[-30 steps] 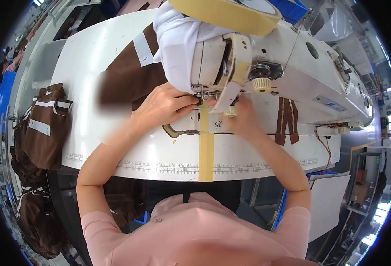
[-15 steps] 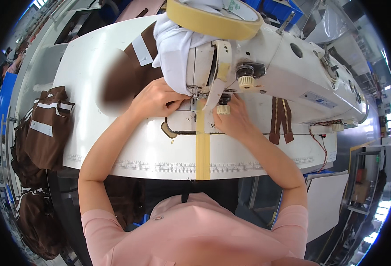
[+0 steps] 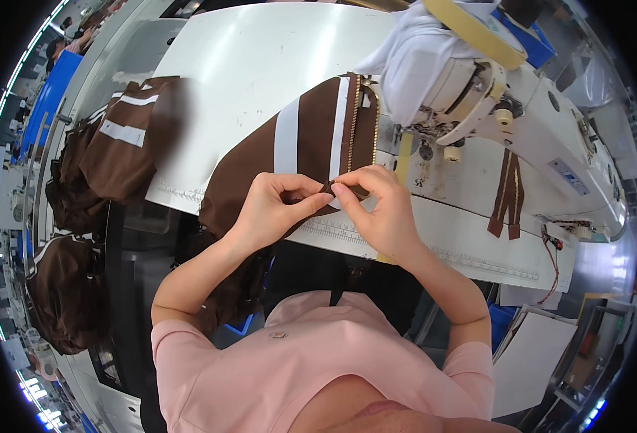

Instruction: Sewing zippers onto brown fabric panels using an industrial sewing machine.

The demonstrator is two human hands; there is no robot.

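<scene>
A brown fabric panel [image 3: 246, 159] with pale strips lies over the white table's front part. Along its right edge runs a brown zipper [image 3: 364, 130] with gold teeth. My left hand [image 3: 279, 206] pinches the panel's near corner, close to the zipper's lower end. Right beside it, my right hand [image 3: 382, 209] pinches the same spot, thumb and forefinger pressed together. The fingertips of both hands nearly meet there and partly hide the fabric end. Part of the panel hangs over the table's front edge, below my left wrist.
The sewing machine [image 3: 470, 94] stands to the right, with white cloth [image 3: 405, 65] and a yellow tape roll [image 3: 481, 32] on it. Another brown zipper [image 3: 507, 195] lies beneath its arm. Brown striped pieces [image 3: 124, 137] are heaped at the table's left.
Both hands have come away from the machine's needle area, leftward and closer to me. The brown panel, with its zipper now showing, has come out beside the machine. The view has shifted.
</scene>
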